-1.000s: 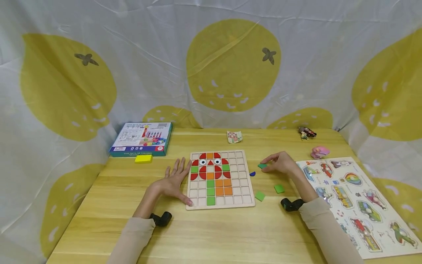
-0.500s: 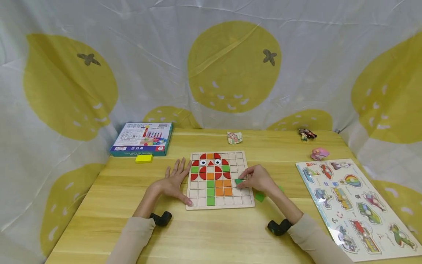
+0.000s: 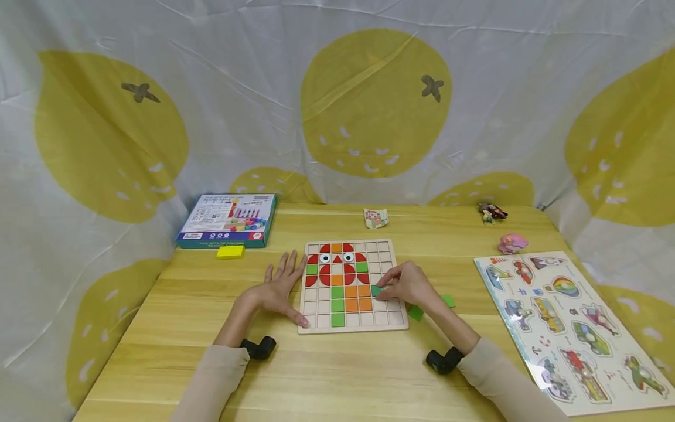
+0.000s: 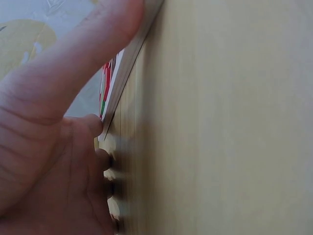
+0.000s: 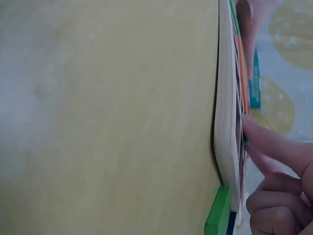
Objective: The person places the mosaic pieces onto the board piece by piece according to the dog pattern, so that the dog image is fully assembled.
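Note:
A square wooden grid board [image 3: 353, 331] lies in the middle of the table, with red, orange and green tiles and two eye tiles set in it. My left hand [image 3: 276, 292] lies spread at its left side, thumb on the near left corner and fingertips by the left edge. With thumb and index finger, my right hand [image 3: 411, 287] pinches a dark green tile [image 3: 376, 291] at a cell just right of the orange tiles. Two light green tiles, one nearer [image 3: 416, 313] and one farther right [image 3: 448, 300], lie on the table, partly behind the right hand and wrist.
A picture puzzle board [image 3: 619, 351] lies at the right, with a pink toy [image 3: 512, 243] and small figures [image 3: 493, 213] behind it. At the back left are a box [image 3: 227, 220] and a yellow block [image 3: 230, 252]. A small picture card [image 3: 376, 218] lies behind the grid.
My right hand has carried the dark green tile leftward from beside the board onto it, then slightly farther left to the cell beside the orange tiles. The left hand has stayed put.

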Demonstrator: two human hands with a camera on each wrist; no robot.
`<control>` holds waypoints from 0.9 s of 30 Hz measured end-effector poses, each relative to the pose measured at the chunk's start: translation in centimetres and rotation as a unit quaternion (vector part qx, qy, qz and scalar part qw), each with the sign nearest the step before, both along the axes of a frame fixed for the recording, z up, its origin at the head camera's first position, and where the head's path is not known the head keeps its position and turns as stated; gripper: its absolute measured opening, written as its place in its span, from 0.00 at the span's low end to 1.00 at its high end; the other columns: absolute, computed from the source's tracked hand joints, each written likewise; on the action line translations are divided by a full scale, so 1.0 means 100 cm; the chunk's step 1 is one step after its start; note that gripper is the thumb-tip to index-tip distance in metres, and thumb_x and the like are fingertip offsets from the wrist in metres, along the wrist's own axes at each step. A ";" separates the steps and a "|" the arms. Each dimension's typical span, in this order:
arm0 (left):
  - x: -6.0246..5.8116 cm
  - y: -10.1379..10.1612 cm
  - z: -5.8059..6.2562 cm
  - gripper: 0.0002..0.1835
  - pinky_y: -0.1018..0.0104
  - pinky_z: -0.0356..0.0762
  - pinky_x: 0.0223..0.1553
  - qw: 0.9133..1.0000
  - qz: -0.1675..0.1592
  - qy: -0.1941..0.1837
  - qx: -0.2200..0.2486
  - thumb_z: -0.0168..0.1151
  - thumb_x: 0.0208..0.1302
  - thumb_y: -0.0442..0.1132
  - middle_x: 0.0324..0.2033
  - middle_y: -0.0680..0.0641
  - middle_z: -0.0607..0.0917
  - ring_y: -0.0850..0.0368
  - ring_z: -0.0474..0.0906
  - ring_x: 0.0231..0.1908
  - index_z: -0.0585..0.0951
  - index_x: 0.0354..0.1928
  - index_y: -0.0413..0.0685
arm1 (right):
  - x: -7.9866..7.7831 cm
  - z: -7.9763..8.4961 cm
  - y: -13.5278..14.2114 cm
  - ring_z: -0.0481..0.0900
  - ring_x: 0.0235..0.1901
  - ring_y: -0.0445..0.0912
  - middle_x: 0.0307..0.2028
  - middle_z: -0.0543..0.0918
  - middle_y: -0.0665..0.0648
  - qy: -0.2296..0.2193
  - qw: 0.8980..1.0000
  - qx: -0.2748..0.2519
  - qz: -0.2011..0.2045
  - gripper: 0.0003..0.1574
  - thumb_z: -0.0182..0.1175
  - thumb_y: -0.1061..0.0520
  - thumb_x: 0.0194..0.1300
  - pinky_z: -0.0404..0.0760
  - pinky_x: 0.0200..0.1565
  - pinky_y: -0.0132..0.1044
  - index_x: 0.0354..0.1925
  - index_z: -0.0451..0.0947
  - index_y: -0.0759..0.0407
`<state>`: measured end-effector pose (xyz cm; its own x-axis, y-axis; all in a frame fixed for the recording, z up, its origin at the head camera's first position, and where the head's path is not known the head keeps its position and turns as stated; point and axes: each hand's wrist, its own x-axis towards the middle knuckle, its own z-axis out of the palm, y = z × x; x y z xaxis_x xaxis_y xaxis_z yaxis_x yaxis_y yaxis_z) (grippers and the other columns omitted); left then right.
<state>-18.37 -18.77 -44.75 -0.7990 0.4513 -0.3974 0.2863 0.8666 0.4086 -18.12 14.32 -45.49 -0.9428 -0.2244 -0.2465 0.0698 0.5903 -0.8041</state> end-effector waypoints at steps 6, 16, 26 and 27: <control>0.001 -0.001 -0.001 0.79 0.31 0.24 0.70 1.000 0.005 0.000 0.000 0.75 0.32 0.69 0.74 0.37 0.25 0.36 0.20 0.74 0.32 0.76 0.51 | -0.005 0.004 0.019 0.57 0.18 0.42 0.14 0.61 0.48 0.017 0.999 0.000 0.051 0.13 0.75 0.53 0.49 0.53 0.21 0.29 0.36 0.88 0.53; 0.000 -0.002 -0.002 0.79 0.30 0.24 0.69 1.000 0.004 0.001 0.002 0.75 0.32 0.70 0.75 0.37 0.27 0.35 0.20 0.74 0.32 0.76 0.51 | -0.027 -0.003 0.075 0.55 0.15 0.40 0.12 0.59 0.47 0.018 0.999 0.008 0.044 0.19 0.73 0.58 0.51 0.56 0.19 0.30 0.44 0.85 0.60; -0.001 0.000 -0.003 0.79 0.30 0.24 0.69 1.000 -0.002 0.003 0.001 0.75 0.32 0.70 0.74 0.36 0.26 0.35 0.20 0.74 0.31 0.76 0.50 | -0.032 -0.005 0.069 0.60 0.20 0.42 0.18 0.71 0.49 0.041 0.996 0.036 0.074 0.08 0.75 0.55 0.50 0.57 0.23 0.30 0.30 0.88 0.55; -0.002 0.000 -0.003 0.79 0.30 0.25 0.69 1.000 -0.003 0.003 0.001 0.75 0.32 0.70 0.74 0.37 0.26 0.35 0.20 0.74 0.32 0.76 0.50 | -0.032 -0.004 0.069 0.60 0.21 0.42 0.18 0.72 0.49 0.041 0.995 0.035 0.082 0.07 0.75 0.55 0.50 0.57 0.23 0.29 0.30 0.88 0.54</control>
<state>-18.52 -18.73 -45.04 -0.7990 0.4558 -0.3922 0.2930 0.8647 0.4080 -21.29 21.23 -45.90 -0.9122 -0.3624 -0.1912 -0.0964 0.6434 -0.7595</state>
